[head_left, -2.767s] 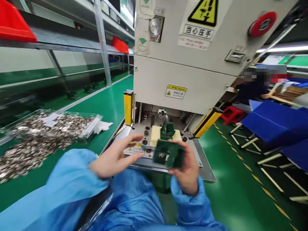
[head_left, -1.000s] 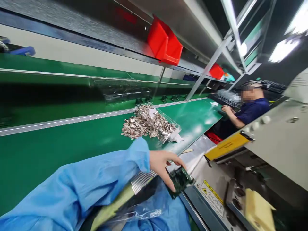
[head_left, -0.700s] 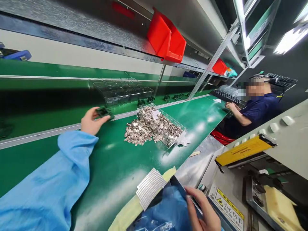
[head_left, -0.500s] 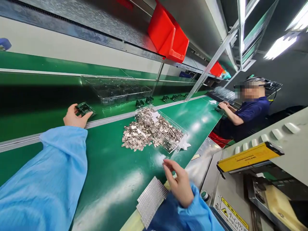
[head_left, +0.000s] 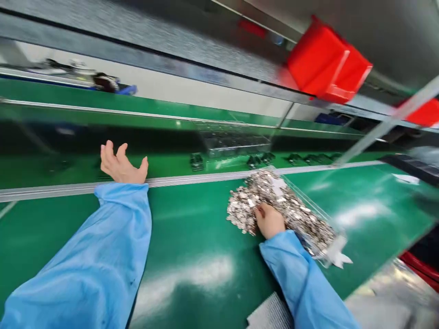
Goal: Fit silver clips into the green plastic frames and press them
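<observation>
My left hand [head_left: 123, 165] is empty, fingers spread, over the green strip behind the metal rail. A small dark green frame-like part [head_left: 196, 161] rests on that strip, to the right of this hand and apart from it. My right hand [head_left: 270, 221] reaches into the near edge of a heap of small silvery metal pieces [head_left: 242, 205], fingers curled together. Its fingertips are partly hidden, so what they pinch does not show. The heap spills out of a clear plastic tray [head_left: 305, 194] with white paper scraps in it.
A clear compartment tray [head_left: 236, 145] stands at the back, with several dark parts [head_left: 294, 158] to its right. Overhead, a red bin [head_left: 329, 64] hangs at the shelf edge. A silvery gridded sheet [head_left: 270, 313] lies by my right sleeve. A slanting metal post [head_left: 380, 125] rises at right.
My left hand has let go of the dark green part, which now sits on the strip. My right hand has moved forward into the metal pieces. The view has turned left.
</observation>
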The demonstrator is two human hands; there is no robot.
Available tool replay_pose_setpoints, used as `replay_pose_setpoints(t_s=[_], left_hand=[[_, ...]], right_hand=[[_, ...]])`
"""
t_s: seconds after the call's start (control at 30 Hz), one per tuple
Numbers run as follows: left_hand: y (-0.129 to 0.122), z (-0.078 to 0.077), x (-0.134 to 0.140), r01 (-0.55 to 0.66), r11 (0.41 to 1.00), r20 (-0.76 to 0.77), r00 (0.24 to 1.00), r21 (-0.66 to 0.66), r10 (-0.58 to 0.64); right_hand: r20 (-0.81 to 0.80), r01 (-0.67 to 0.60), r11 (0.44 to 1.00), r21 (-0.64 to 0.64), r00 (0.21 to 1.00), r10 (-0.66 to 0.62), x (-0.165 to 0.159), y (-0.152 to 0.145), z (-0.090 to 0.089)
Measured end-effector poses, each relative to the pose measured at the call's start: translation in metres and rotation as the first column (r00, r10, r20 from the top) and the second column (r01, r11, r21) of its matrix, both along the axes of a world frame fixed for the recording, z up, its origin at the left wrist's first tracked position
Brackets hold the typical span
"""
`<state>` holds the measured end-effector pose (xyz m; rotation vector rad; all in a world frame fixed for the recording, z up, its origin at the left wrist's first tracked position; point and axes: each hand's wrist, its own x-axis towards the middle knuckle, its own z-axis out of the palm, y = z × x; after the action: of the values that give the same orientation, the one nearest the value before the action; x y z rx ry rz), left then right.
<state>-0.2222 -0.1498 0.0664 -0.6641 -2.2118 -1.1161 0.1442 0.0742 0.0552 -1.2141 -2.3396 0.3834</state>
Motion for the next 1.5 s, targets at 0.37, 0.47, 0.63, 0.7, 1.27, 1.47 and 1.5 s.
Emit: replay_pose_setpoints(t_s=[0.37,0.47,0.63,0.7,1.27,1.47,1.5], left_hand=[[-0.056,-0.007,-0.053,-0.085,0.991,0.314,0.948,0.104,0.048],[-0.049,-0.006,-0.028,-0.021,0.994,0.286,0.958,0.110,-0.011],[-0.044,-0.024,0.067,0.282,0.959,0.298,0.913,0.031,-0.278],[-0.051,-0.033,0.112,0.406,0.914,0.350,0.859,-0.022,-0.374],[-0.078,-0.025,0.183,0.777,0.622,0.562,0.475,0.092,-0.677],[-0.058,-0.015,0.300,0.644,0.396,0.575,-0.083,0.654,-0.814],[-0.055,-0.013,0.315,0.619,0.372,0.559,-0.132,0.691,-0.819]], right_hand=[[-0.443,-0.181,0.944,-0.277,0.896,0.041,0.062,-0.079,0.043],[-0.514,-0.239,0.912,-0.332,0.857,0.038,0.084,-0.120,0.056],[-0.582,-0.395,0.753,-0.526,0.813,0.020,0.098,-0.172,0.049],[-0.607,-0.450,0.661,-0.601,0.795,-0.011,0.096,-0.187,0.043],[-0.681,-0.424,0.606,-0.673,0.674,-0.285,0.125,-0.222,0.023],[-0.742,-0.339,0.767,-0.546,0.621,-0.253,0.121,-0.231,0.027],[-0.738,-0.312,0.784,-0.537,0.624,-0.257,0.122,-0.232,0.028]])
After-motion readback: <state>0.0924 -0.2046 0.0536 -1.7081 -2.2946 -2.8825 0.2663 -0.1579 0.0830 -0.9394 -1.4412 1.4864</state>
